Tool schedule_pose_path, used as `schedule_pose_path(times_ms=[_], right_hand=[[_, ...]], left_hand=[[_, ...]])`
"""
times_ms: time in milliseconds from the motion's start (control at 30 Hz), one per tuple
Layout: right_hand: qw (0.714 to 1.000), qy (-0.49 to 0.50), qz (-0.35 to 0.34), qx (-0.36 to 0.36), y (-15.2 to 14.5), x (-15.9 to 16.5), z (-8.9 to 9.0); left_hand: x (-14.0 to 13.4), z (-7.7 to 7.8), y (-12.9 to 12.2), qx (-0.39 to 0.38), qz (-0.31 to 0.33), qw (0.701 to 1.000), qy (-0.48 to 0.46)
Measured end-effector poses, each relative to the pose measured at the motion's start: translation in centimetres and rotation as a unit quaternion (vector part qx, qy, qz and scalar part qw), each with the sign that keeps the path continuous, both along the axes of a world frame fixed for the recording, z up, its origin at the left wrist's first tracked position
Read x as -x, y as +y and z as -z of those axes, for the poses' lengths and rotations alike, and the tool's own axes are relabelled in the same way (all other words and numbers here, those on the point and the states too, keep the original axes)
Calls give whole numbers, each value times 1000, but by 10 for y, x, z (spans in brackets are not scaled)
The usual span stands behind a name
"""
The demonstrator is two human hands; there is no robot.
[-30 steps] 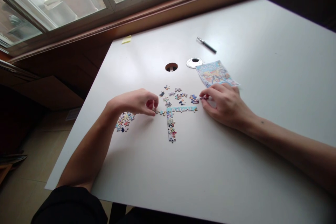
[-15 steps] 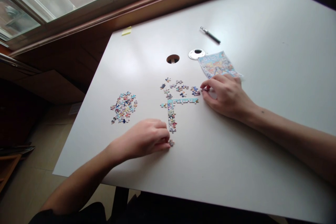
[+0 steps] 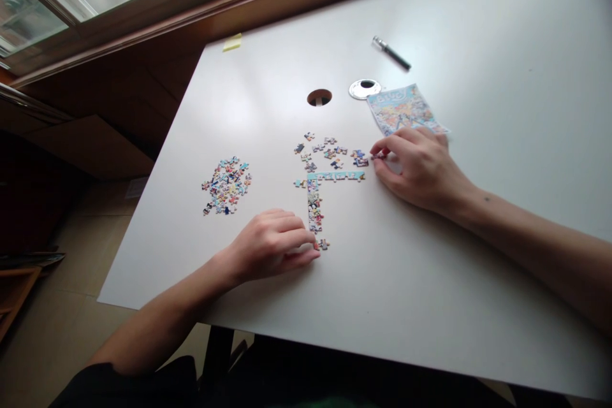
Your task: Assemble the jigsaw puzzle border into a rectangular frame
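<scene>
Fingers of my left hand (image 3: 277, 245) pinch a puzzle piece (image 3: 324, 244) just below the lower end of a joined puzzle corner (image 3: 314, 207). That corner runs down one side and across the top in a light blue strip (image 3: 337, 176). My right hand (image 3: 421, 166) rests on the table, thumb and forefinger closed on another small puzzle piece (image 3: 379, 155). Several loose pieces (image 3: 329, 153) lie above the strip, close to my right fingertips. A single blue piece (image 3: 299, 183) sits left of the corner.
A pile of puzzle pieces (image 3: 227, 185) lies at the left. Beyond my right hand are a picture sheet (image 3: 406, 108), a round metal cover (image 3: 364, 89) and a dark pen (image 3: 392, 53). A round hole (image 3: 319, 97) pierces the white table (image 3: 430, 306); a yellow note (image 3: 232, 43) marks its far edge.
My left hand has shifted slightly right and up relative to the joined corner, and its piece now sits nearer the lower end. My right hand stays nearly still. The whole view has tilted a little.
</scene>
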State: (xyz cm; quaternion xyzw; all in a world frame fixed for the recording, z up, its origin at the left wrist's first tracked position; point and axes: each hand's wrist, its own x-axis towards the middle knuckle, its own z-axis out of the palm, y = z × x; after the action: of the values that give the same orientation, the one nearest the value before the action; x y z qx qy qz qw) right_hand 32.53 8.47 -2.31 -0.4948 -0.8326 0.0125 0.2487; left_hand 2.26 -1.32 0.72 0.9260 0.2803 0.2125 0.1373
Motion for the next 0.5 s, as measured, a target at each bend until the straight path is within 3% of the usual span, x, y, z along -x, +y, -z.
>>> schedule_pose_path(times_ms=[300,500], right_hand=[[1000,6,-2,8,-1,1,-2],[1000,4,1,12,-1,1,-3]], left_hand=[[-8,3,-4,108,-66,992,-23],[-8,4,-4,86,-94,991,-40]])
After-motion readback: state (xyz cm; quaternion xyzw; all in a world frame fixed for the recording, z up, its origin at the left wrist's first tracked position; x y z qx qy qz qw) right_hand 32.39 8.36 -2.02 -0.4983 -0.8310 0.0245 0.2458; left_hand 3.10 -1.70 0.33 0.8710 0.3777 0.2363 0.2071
